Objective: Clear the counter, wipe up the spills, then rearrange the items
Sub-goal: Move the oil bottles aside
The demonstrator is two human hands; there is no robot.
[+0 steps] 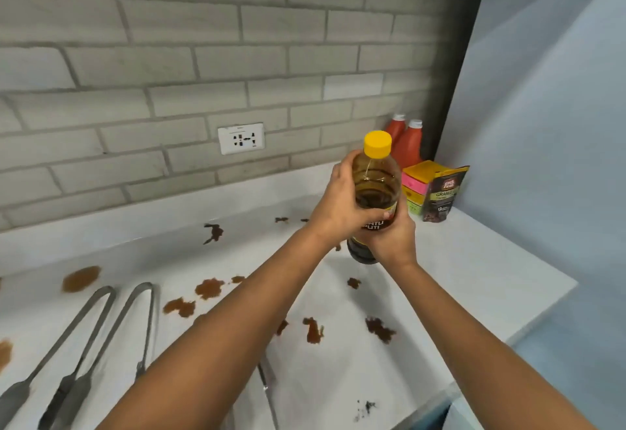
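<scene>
Both my hands hold a dark sauce bottle (375, 185) with a yellow cap above the white counter (474, 260). My left hand (338, 202) grips its left side. My right hand (393, 240) grips it lower down, from the front. Brown spills (209, 288) dot the counter, with several more patches (379, 328) near the front. Two red ketchup bottles (408, 143) stand in the back right corner. Beside them stand a yellow and pink box (418, 185) and a dark pouch (445, 196).
Two metal tongs (84, 334) lie at the left front of the counter. A knife-like utensil (267, 382) lies partly under my left arm. A wall socket (241, 138) sits in the brick wall. A pale wall bounds the right side.
</scene>
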